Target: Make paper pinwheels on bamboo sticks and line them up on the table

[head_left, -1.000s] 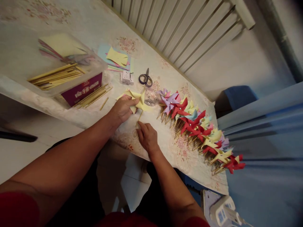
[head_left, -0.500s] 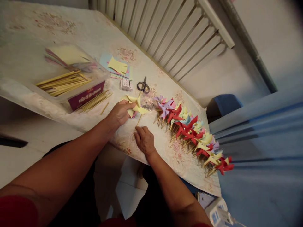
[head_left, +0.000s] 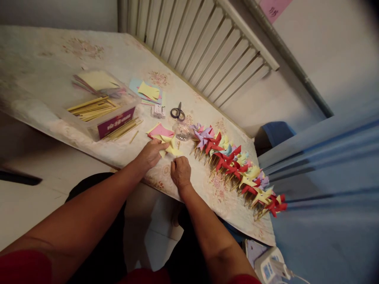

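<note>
Yellow pinwheel [head_left: 170, 146] pinched between thumb and fingers of a person's left hand [head_left: 151, 153], over the floral tablecloth [head_left: 118, 51].
One blade points right, toward the row of pinwheels [head_left: 224, 160]; its stick's axis is hidden. The right hand [head_left: 181, 170], just below, has fingers curled together, their grip impossible to tell. Purple box label [head_left: 116, 123] and pink wall paper [head_left: 274, 8] carry characters too blurred to read.
</note>
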The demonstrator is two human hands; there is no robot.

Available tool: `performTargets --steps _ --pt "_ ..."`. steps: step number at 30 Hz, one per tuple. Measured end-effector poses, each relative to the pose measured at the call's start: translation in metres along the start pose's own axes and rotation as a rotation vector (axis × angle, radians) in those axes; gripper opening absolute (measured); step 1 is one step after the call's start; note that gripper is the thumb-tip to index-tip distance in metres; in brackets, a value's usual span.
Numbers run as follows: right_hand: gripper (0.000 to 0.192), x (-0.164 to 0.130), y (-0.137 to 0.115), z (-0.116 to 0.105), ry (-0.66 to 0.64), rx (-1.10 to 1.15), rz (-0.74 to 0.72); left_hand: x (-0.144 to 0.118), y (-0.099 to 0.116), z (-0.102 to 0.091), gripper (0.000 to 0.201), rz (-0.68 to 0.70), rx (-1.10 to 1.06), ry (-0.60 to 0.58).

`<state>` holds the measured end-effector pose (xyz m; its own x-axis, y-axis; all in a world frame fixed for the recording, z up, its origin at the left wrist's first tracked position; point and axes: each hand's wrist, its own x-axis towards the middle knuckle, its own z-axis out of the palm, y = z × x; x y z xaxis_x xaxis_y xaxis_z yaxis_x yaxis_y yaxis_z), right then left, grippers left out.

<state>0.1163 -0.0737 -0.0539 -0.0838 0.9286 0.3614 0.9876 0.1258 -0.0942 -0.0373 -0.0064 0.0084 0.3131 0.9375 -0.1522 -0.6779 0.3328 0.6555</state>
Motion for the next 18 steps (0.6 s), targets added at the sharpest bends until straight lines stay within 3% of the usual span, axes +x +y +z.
performTargets --steps 5,10,18 --pt "0.015 0.002 0.002 0.004 0.053 0.022 0.215 -0.038 -0.014 -0.017 0.033 -0.065 0.039 0.032" --pt "0.015 0.005 -0.008 -0.002 -0.012 0.141 0.472 -0.064 -0.032 -0.036 0.029 -0.094 -0.021 0.018" --pt "0.021 -0.028 -0.014 -0.028 -0.01 0.458 0.52 -0.086 -0.042 -0.045 0.021 -0.123 -0.036 0.076"
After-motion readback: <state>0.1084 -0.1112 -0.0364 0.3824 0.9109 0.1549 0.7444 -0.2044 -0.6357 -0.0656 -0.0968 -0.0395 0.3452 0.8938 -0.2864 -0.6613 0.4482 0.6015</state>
